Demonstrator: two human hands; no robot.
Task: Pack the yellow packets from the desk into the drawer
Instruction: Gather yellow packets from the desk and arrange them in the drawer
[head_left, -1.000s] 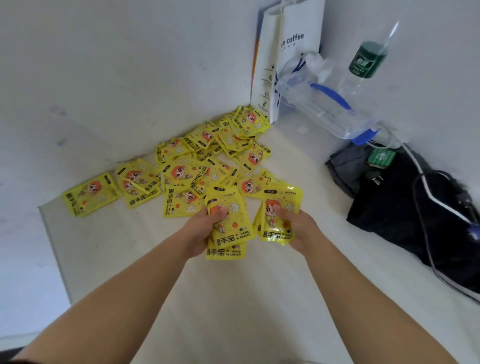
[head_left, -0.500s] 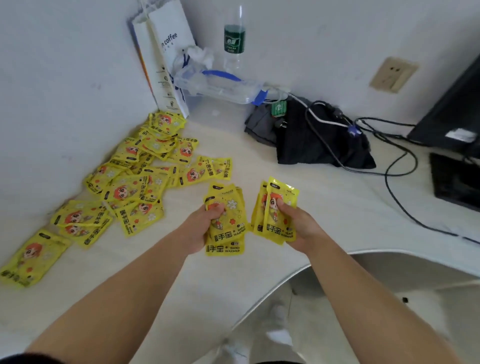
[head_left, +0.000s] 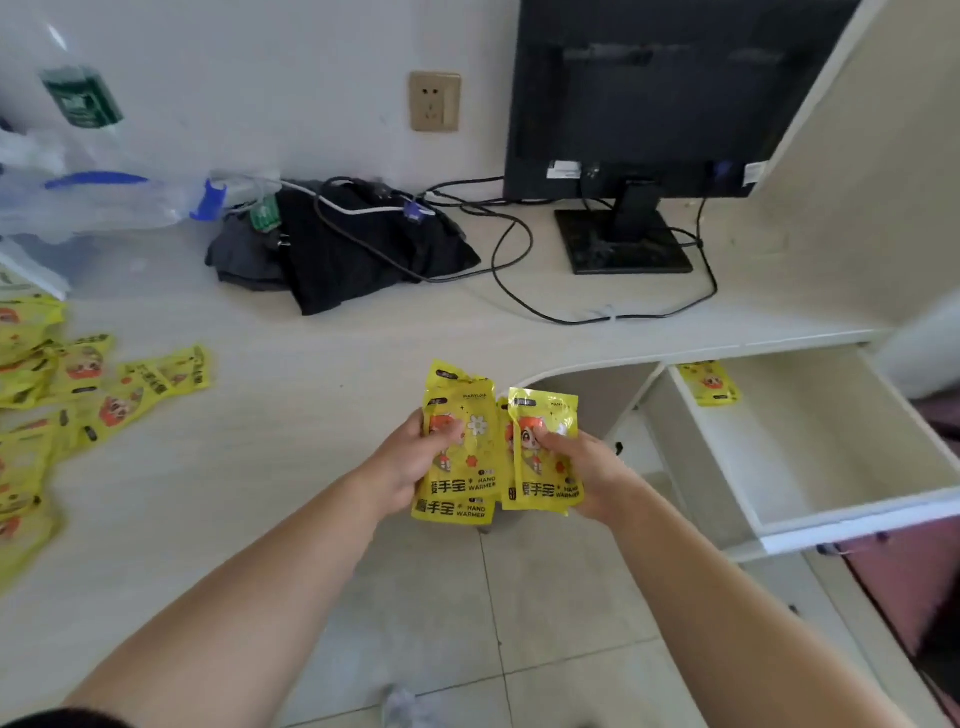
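Yellow packets (head_left: 460, 457) are clamped in the left hand (head_left: 402, 465), more packets (head_left: 543, 462) in the right hand (head_left: 597, 475), beside the open drawer (head_left: 810, 447).

Bench (head_left: 322, 364): pale wood-grain top, front edge curving in toward the right.
Left edge: loose yellow packets (head_left: 78, 384) lying scattered and overlapping, blurred.
Back left corner: clear plastic box (head_left: 104, 208) with blue clips.
Back middle: dark cloth bundle (head_left: 358, 249), white and black cables (head_left: 519, 280) trailing over it.
Back right: black monitor (head_left: 649, 93) on its square stand.
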